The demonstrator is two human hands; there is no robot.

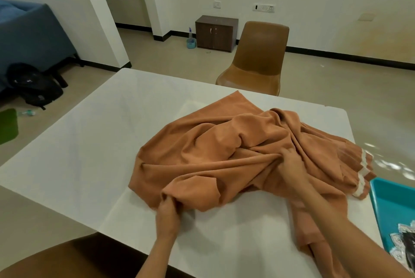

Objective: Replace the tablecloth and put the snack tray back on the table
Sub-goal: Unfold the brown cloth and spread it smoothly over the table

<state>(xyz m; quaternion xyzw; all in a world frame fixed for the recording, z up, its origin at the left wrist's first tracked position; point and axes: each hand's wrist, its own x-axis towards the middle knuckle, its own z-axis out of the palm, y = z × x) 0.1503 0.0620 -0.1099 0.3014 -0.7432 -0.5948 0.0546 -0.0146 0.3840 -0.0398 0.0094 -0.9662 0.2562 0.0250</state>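
Note:
An orange-brown tablecloth (224, 142) lies bunched in folds on the right half of the white table (89, 142), with a white-trimmed edge at its right side. My left hand (167, 212) pinches a fold at the cloth's near edge. My right hand (292, 165) grips a gathered ridge in the middle of the cloth. A teal snack tray (386, 201) with wrapped snacks sits beside the table at the lower right, partly cut off by the frame.
A brown chair (258, 57) stands at the table's far side, another brown chair back (67, 259) is right below me. A dark cabinet (215, 32), a spray bottle, a blue sofa (33, 30) and a black backpack (36, 86) are on the floor beyond.

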